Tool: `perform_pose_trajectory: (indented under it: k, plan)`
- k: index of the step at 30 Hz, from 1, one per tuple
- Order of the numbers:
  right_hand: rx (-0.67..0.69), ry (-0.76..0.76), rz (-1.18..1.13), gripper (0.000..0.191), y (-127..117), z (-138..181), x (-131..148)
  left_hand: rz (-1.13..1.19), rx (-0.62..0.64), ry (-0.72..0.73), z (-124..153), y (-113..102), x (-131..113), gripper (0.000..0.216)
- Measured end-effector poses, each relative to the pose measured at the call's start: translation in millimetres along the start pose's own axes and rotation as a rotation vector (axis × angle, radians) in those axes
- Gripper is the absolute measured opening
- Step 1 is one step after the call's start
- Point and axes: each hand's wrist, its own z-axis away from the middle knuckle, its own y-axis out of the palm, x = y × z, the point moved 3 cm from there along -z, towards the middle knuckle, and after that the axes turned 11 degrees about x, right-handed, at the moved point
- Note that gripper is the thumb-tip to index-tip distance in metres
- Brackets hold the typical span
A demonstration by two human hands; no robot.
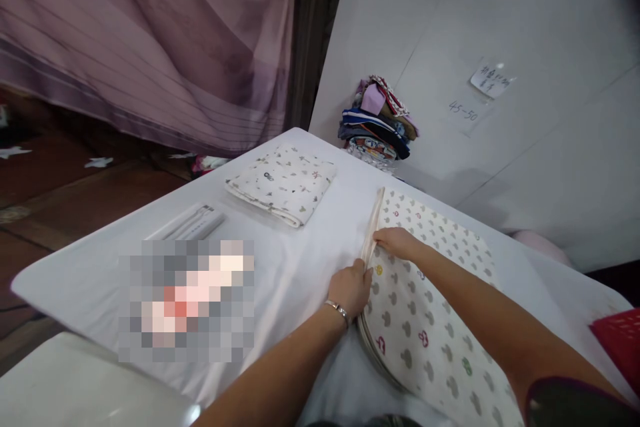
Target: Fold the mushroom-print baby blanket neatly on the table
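A large cream cloth with grey mushroom prints [430, 293] lies folded on the white-covered table [300, 260]. My left hand [351, 289], with a bracelet on the wrist, grips the cloth's left folded edge with curled fingers. My right hand [395, 241] rests just beyond it, fingers pressed down on the same edge. A smaller folded cloth with a similar print [283, 183] lies further back on the table, apart from both hands.
A white flat object [193, 223] lies at the table's left, next to a blurred-out patch. A pile of coloured fabrics [380, 121] leans against the white wall. A pink curtain [150, 40] hangs at the back left. A red basket [620, 340] sits at the right edge.
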Motion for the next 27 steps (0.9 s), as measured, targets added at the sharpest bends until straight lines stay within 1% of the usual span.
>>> perform_pose_trajectory:
  k: [5, 11, 14, 20, 24, 27]
  plan:
    - [0.041, 0.011, 0.034, 0.016, -1.3, -13.0, 1.3, -0.017, 0.002, 0.013, -0.9, 1.1, 0.7, 0.032]
    - [0.068, 0.035, 0.065, 0.023, 0.9, -21.5, 0.8, -0.026, -0.006, 0.043, -0.7, 2.4, 1.7, 0.033]
    - [0.075, 0.036, 0.081, 0.02, 0.3, -21.4, 0.8, -0.022, -0.02, 0.058, -0.4, 2.4, 1.8, 0.034]
    - [0.061, 0.042, 0.095, 0.015, -2.0, -16.2, 0.9, -0.012, -0.009, 0.063, -0.3, 1.8, 0.7, 0.037]
    - [0.053, 0.036, 0.084, 0.016, -1.4, -11.7, -1.5, 0.006, -0.003, 0.03, -1.5, 0.2, 1.5, 0.041]
    - [0.052, 0.024, 0.058, 0.022, 0.4, -11.3, -2.1, 0.015, 0.012, 0.003, -3.0, 0.0, 3.2, 0.041]
